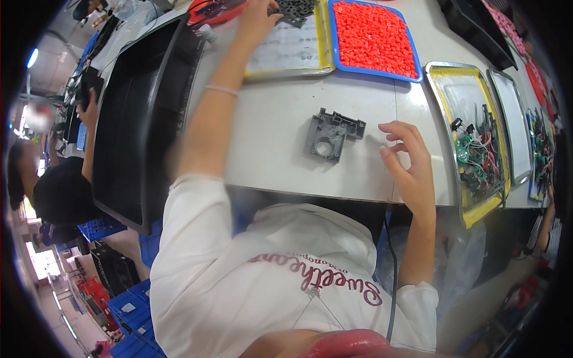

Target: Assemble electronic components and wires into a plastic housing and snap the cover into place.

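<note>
A grey plastic housing with a round hole lies on the white table in front of me. My right hand hovers just right of it, fingers loosely bent and apart, with nothing in them. Far ahead, my left hand reaches to the dark grey plastic parts piled on a paper-lined tray with yellow tape along its edges. Its fingers are closed on a small dark plastic part at the pile's left side; the part is mostly hidden.
Beside that tray stands a blue tray full of small red pieces. To the right, a metal tray holds green boards with wires. A large black bin borders my left arm. Other people work at both sides.
</note>
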Available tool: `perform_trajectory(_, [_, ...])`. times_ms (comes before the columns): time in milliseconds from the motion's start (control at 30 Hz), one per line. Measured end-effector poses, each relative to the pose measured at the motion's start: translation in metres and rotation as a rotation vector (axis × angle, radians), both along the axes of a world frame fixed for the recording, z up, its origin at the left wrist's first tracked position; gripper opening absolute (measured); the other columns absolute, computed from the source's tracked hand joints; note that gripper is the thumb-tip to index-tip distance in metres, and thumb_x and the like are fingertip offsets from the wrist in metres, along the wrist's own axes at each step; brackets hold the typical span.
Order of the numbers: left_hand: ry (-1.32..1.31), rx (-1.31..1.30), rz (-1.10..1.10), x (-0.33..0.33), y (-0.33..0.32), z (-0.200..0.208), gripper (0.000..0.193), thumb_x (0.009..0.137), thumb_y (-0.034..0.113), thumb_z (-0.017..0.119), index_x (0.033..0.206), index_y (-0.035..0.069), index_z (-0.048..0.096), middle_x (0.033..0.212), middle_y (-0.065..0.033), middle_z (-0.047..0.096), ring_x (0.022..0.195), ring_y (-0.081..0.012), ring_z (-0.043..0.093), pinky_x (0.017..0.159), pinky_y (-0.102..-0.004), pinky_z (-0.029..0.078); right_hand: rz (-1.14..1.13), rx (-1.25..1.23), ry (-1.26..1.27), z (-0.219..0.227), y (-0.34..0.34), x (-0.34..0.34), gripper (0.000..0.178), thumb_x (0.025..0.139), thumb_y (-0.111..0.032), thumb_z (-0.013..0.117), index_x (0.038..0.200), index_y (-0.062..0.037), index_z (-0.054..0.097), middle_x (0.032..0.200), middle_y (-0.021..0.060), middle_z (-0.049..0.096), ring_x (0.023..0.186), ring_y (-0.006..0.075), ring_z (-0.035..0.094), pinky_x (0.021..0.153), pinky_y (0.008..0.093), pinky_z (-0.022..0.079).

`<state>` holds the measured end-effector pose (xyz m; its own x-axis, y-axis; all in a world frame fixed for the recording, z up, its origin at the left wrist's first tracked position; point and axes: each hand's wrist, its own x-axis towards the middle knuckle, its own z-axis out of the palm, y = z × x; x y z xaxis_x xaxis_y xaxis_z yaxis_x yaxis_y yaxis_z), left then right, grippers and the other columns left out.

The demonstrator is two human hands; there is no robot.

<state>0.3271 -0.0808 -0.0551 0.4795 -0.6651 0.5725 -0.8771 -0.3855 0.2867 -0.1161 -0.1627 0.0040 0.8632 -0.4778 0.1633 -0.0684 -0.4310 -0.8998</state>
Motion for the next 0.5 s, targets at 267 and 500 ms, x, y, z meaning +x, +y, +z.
perform_trajectory(267, [0.313,0.113,-0.166,-0.038,0.026,0.033,0.024,0.080,0.018,0.072,0.100,0.005,0.067,0.089,-0.0071,0.068,0.079,-0.0176,0.063,0.072,-0.0294,0.049,0.091,-0.207,-0.046,0.028,-0.055,0.056,0.023,0.085,-0.009,0.065,0.107,-0.0028,0.065,0.101,0.0064,0.065,0.086,0.0154,0.058,0.075,0.0275,0.045])
perform_trajectory(500, [0.603,-0.255,-0.324,-0.111,0.031,0.056,0.016,0.090,0.007,0.062,0.104,0.002,0.065,0.092,-0.0109,0.069,0.075,-0.0246,0.068,0.071,-0.0317,0.054,-0.077,-0.538,0.210,-0.003,-0.147,0.153,0.033,0.087,-0.019,0.065,0.118,-0.0080,0.064,0.115,0.0136,0.063,0.105,0.0224,0.059,0.088,0.0308,0.046])
